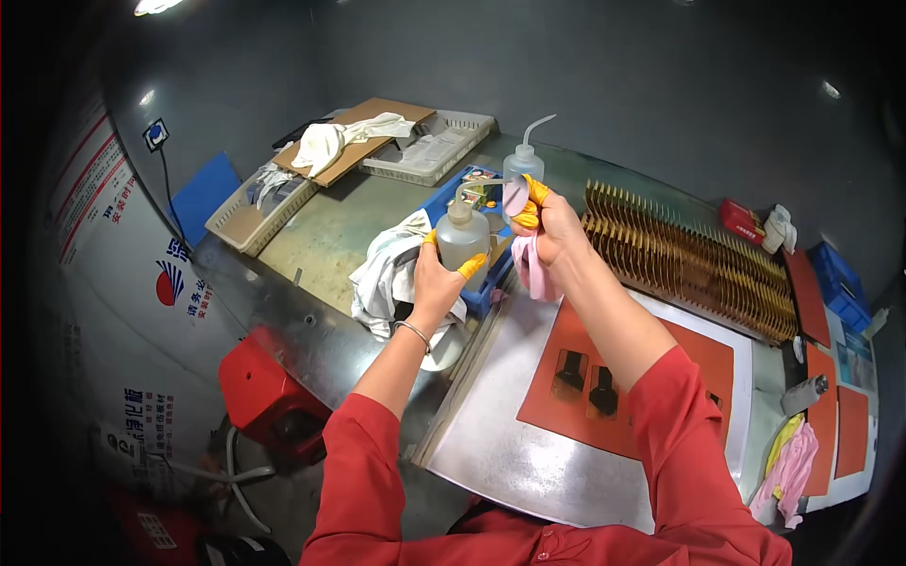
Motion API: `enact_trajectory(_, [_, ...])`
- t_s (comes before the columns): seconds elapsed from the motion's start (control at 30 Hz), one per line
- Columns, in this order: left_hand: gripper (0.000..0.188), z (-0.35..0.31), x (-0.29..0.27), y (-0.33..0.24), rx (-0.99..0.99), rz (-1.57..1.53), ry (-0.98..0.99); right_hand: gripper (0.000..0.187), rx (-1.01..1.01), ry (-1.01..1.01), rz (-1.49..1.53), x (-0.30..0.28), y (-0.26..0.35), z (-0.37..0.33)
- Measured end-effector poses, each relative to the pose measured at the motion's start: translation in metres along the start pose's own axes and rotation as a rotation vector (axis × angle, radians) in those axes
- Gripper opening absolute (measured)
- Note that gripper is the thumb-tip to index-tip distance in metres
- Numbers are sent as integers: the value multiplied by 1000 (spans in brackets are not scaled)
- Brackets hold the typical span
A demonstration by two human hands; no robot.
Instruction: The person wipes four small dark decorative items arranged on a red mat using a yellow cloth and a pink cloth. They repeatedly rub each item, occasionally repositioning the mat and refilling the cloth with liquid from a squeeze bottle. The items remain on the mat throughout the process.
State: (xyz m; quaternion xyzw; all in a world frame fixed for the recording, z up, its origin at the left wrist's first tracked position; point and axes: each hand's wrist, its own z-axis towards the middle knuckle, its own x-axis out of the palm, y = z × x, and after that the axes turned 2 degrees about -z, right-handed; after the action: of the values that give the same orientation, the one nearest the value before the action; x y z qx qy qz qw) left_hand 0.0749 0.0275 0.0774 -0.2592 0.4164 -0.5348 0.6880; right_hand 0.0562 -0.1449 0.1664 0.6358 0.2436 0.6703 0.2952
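Left hand (440,285) curls around a squat translucent plastic squeeze bottle (464,243), centre of the frame; right hand (552,226), just beside it, grips a soft pink cloth (534,272), closed tight, apparently near the spout tip. Lower right, small dark rectangular pieces (602,391) lie on a flat orange-red sheet (552,410).

Right at the grip, snug yellow finger cots (473,266) are capping the thumb and a fingertip of the left hand (436,291), and others in the same yellow are sheathing fingers of the right hand (559,231). Just behind the left grip, a slim silver bangle (412,330) is circling the wrist and gleaming. Farther back from both grips, plain red sleeves (684,429) are ending partway along the arms, their cloth creasing. Farthest behind, a matching red shirt front (604,545) is showing small round buttons (545,556).
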Motion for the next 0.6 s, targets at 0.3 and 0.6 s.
enact_trajectory(0.3, [67,1,-1,-2,-43,-74,2,17,23,31,20,7,1,8])
enact_trajectory(0.6, [64,1,-2,-9,-68,-68,-8,17,40,67,46,0,-3,11])
